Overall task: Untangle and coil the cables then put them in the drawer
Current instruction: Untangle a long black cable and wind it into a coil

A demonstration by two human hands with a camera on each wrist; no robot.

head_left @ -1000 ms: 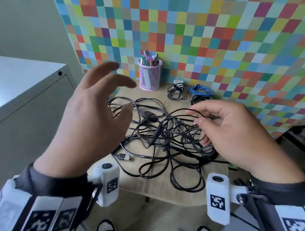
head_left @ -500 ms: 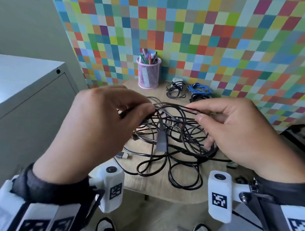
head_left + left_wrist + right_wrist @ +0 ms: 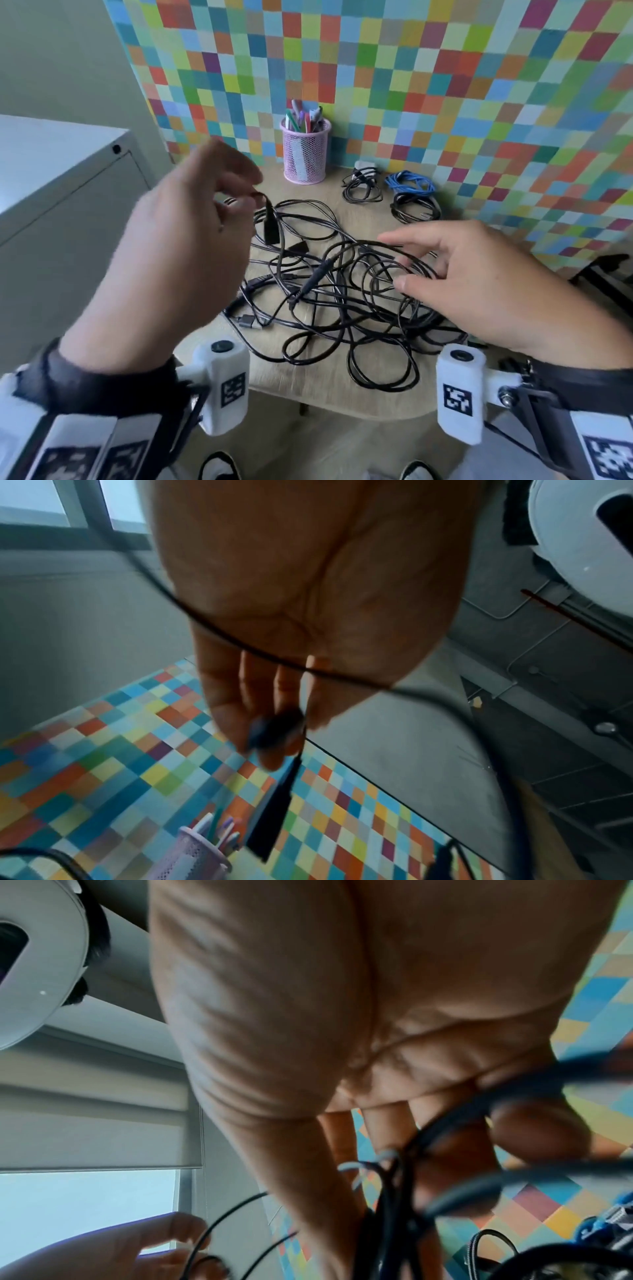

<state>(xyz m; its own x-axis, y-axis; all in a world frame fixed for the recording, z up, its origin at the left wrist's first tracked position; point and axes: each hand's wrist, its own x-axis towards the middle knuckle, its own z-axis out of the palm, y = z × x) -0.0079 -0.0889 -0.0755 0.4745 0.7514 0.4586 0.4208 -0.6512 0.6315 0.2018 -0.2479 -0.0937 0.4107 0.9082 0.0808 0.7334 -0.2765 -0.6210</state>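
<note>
A heap of tangled black cables (image 3: 342, 301) sprawls over the middle of the small beige table (image 3: 329, 394). The person's left hand (image 3: 171, 260) is raised at about ten o'clock from the heap, its fingertips pinched narrow on one strand just above a black plug (image 3: 271, 228), which dangles clear of the tabletop. The left wrist view shows that plug (image 3: 274, 799) hanging below the fingers (image 3: 263, 739), though blur hides exactly which fingers pinch.

The right hand (image 3: 479, 284) hovers at three o'clock over the heap, fingers spread loose and fairly wide among the upper loops; strands cross its fingers (image 3: 441, 1150) in the right wrist view, but it seems to clasp none.

At twelve o'clock, against the chequered wall, stands a pink mesh pen cup (image 3: 305, 150). Around one o'clock lie a small black coil (image 3: 363, 188), a blue coil (image 3: 409, 181) and another black coil (image 3: 416, 209), well apart from the heap. A grey cabinet (image 3: 61, 192) stands at nine o'clock.
</note>
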